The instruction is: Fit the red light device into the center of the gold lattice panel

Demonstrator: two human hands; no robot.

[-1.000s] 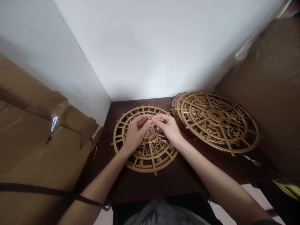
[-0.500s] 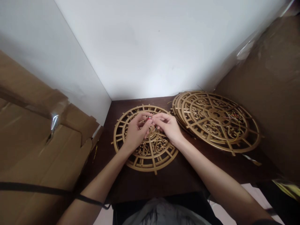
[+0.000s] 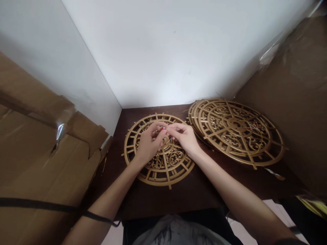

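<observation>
At mid-frame, over a gold disc (image 3: pixel 166 167) on the bench (image 3: pixel 184 199), the left hand (image 3: pixel 150 140) and right hand (image 3: pixel 183 136) pinched a small red piece (image 3: pixel 162 128) between their fingertips, the step apparently being fine handwork, the next move seeming to call for a steady hold and small, careful adjustments.

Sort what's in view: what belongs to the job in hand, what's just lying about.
In the job:
small red item, at the fingertips of the left hand and right hand
gold openwork disc beneath both hands

Apparently just lying about:
stack of similar discs
brush-like object
cardboard
black cord
</observation>
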